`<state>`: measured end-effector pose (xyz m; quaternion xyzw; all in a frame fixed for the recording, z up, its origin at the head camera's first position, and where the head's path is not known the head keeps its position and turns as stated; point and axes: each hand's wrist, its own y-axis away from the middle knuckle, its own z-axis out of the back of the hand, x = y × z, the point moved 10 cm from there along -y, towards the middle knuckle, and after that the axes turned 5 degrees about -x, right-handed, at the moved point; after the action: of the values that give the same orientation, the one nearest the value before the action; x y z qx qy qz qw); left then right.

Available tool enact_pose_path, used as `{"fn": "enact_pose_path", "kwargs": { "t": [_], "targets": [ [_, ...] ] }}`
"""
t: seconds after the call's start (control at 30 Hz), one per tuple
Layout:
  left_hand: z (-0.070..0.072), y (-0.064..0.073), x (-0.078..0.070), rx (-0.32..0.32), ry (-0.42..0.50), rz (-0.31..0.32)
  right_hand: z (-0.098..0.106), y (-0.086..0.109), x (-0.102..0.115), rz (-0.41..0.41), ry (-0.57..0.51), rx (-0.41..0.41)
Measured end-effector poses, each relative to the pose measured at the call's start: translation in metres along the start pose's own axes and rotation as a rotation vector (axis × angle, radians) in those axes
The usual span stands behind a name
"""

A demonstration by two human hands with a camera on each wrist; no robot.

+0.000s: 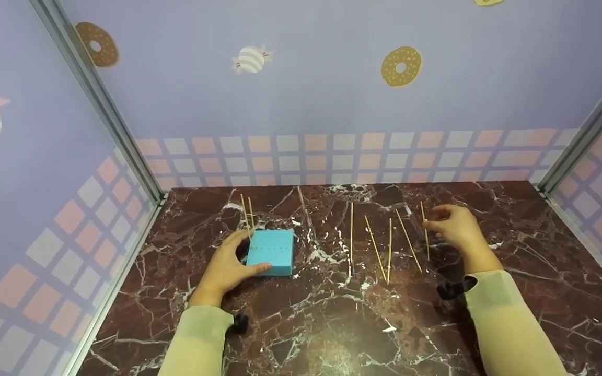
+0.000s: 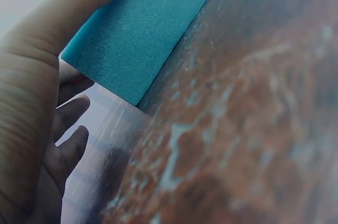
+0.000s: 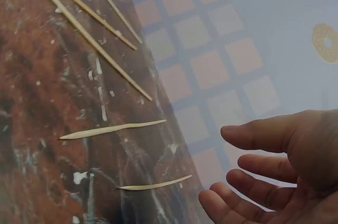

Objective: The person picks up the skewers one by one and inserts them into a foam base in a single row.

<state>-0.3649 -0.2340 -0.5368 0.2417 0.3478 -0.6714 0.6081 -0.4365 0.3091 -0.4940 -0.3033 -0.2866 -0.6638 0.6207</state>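
In the head view a light-blue block, foam-like, lies on the table with a line of small dark dots across its top. My left hand holds it from the left, thumb along the near side and fingers toward the far left corner. Two thin wooden sticks stand up from the block's left edge. My right hand hovers beside the rightmost loose stick, fingertips right at it. In the right wrist view its fingers are spread and relaxed, with nothing between them.
Several more loose sticks lie spread between the block and my right hand, among them a straight one and a slanted one. The dark red marbled table ends at a patterned back wall, with side walls left and right.
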Motion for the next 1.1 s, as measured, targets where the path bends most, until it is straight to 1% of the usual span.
{"fn": "enact_pose_path", "kwargs": {
  "t": [0.1, 0.2, 0.33, 0.43, 0.53, 0.77, 0.83, 1.0, 1.1],
  "targets": [
    [0.000, 0.002, 0.001, -0.003, -0.001, -0.002, -0.005, -0.002, -0.005, -0.001, 0.052, 0.008],
    [-0.001, 0.003, 0.000, -0.003, -0.001, -0.005, -0.009, -0.003, -0.011, 0.005, 0.131, 0.000],
    [-0.001, 0.004, -0.001, -0.002, 0.009, -0.004, -0.013, -0.004, -0.020, -0.021, 0.202, -0.002],
    [-0.001, 0.004, -0.001, -0.002, 0.008, 0.000, -0.015, -0.004, -0.025, -0.046, 0.231, -0.005],
    [-0.001, 0.003, -0.002, 0.000, 0.003, -0.003, -0.015, -0.004, -0.027, -0.044, 0.261, -0.023],
    [0.000, 0.002, -0.003, -0.001, -0.001, -0.010, -0.014, -0.004, -0.022, 0.011, 0.285, -0.103],
    [0.001, 0.002, -0.002, 0.000, -0.002, -0.011, -0.014, -0.004, -0.020, 0.015, 0.298, -0.114],
    [0.002, 0.002, -0.003, 0.001, 0.000, -0.013, -0.019, -0.004, -0.021, 0.002, 0.366, -0.072],
    [0.002, 0.002, -0.003, 0.000, -0.002, -0.013, -0.022, -0.005, -0.019, 0.026, 0.411, -0.054]
  ]
}}
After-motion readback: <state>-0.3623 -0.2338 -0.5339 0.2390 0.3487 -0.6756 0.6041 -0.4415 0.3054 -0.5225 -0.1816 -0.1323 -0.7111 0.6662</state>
